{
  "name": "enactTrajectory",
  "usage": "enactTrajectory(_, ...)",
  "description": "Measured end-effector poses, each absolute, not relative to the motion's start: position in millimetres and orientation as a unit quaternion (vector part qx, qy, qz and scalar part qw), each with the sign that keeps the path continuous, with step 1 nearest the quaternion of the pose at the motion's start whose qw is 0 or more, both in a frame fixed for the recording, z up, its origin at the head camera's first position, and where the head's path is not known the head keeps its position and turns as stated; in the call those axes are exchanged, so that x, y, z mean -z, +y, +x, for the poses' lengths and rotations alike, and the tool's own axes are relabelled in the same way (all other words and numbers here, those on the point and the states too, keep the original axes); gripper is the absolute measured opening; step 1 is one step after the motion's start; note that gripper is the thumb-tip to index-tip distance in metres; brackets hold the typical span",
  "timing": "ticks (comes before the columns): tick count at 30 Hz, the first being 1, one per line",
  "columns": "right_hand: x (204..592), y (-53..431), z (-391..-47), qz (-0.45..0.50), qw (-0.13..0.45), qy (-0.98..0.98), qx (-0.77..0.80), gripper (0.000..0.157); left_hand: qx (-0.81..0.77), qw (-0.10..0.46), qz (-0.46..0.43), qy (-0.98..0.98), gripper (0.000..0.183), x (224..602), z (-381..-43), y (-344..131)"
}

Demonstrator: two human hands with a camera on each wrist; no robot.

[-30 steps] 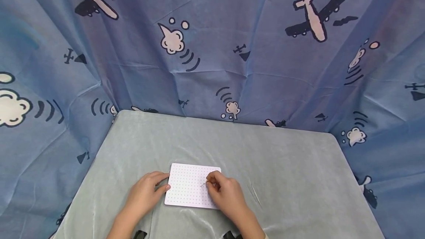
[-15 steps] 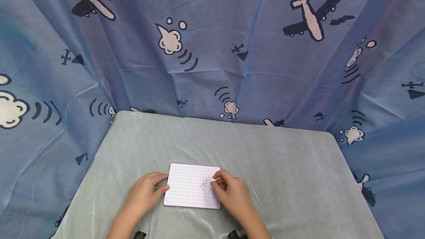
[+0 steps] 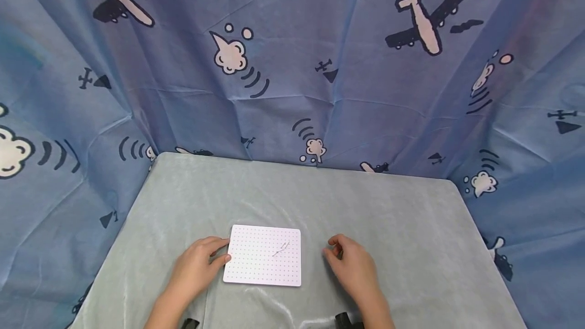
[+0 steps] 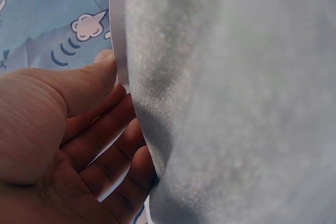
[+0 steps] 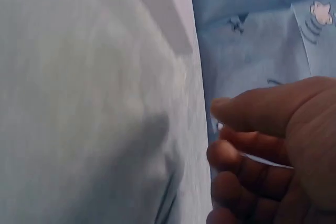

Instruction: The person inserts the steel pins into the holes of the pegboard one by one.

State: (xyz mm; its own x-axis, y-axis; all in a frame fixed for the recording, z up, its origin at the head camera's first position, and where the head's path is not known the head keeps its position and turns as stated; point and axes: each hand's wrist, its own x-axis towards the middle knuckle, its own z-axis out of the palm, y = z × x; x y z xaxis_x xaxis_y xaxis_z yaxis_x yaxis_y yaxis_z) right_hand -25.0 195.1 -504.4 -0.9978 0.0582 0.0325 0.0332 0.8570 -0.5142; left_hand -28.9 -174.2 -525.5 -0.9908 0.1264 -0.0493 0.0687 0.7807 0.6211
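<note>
A white board [image 3: 256, 268] with a grid of small dots lies on the cloth-covered table. Several thin, needle-like dark pieces [image 3: 283, 245] sit at its right part. My left hand [image 3: 196, 265] touches the board's left edge with thumb and forefinger, set a little apart along it. In the left wrist view the thumb [image 4: 100, 74] meets the board edge [image 4: 119, 35], and the other fingers reach down to the cloth. To the right of the board, my right hand [image 3: 354, 265] is over the table, loosely curled and holding nothing. Two thin pieces [image 5: 167, 198] lie below it in the right wrist view.
The table [image 3: 402, 227] is covered in grey-green cloth with slight wrinkles. A blue curtain [image 3: 283, 65] printed with planes and clouds hangs behind it and along both sides. Black straps [image 3: 345, 320] show by the wrists.
My right hand has drawn back from the board to the right, uncovering the thin pieces there and covering those on the cloth in the head view. The left hand stays at the board's edge.
</note>
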Motion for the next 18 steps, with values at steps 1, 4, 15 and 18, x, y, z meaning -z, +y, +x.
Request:
enactTrajectory(1,504,199,-24,-0.031,0.015,-0.964,-0.264,0.016,-0.327,0.045,0.052,0.943,0.039,525,-29,-174)
enactTrajectory(4,505,211,-22,-0.052,-0.004,-0.963,-0.265,0.015,-0.328,0.046,0.052,0.942,0.038,525,-30,-174)
enactTrajectory(15,506,241,-11,-0.091,-0.037,-0.961,-0.259,0.011,-0.332,0.045,0.055,0.941,0.039,526,-31,-174)
enactTrajectory(18,505,244,-9,-0.087,-0.048,-0.959,-0.264,0.010,-0.332,0.046,0.055,0.940,0.039,526,-30,-174)
